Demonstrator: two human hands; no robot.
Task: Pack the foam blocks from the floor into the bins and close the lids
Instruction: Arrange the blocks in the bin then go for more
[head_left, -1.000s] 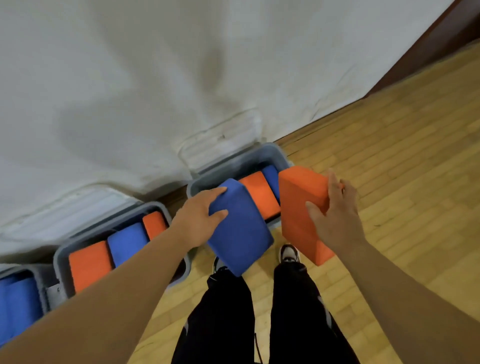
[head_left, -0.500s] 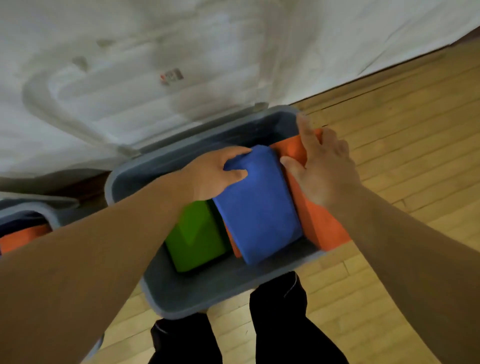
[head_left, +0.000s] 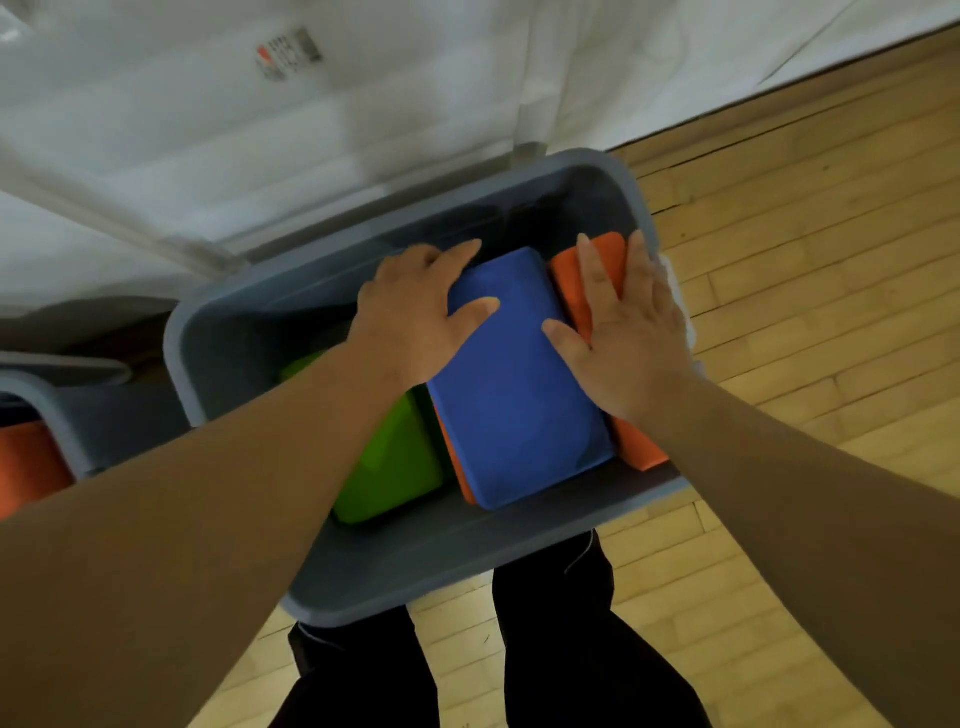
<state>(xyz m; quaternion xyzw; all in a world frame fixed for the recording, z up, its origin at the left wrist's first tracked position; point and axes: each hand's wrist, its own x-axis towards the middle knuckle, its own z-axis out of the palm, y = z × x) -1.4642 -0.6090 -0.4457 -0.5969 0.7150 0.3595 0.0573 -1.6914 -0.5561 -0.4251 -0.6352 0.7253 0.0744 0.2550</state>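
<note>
1. Two hands are working inside the grey bin (head_left: 415, 587). The left hand (head_left: 415, 312) is gripping the blue foam block (head_left: 519, 405) at its far left corner, with fingers wrapping over the edge and the thumb lying on the top face.
2. The right hand (head_left: 628, 332) is lying flat with its fingers straight along the top of the orange foam block (head_left: 639, 447) and its thumb reaching onto the blue one. It is pressing, not clutching.
3. The blue foam block is sitting in the bin at a tilt, resting on a second orange block (head_left: 457, 467) whose edge is showing along its left side. The green block (head_left: 395, 467) is lying lower, just beside them on the left. The orange foam block is standing between the blue one and the bin's right wall.
4. Handling, as a judgement: the foam is looking light, matte and slightly yielding. It seems easy to grip, not slippery and not fragile.
5. The best hold is likely across a long edge or at a corner, thumb on one face and fingers on the other. For seating, a flat palm pushing down is looking better than a pinch.
6. Risk: blocks wedging tight may be springing back up — that could be stopping the lid from closing.
7. The translucent lid (head_left: 260, 156) is standing open against the wall behind.
</note>
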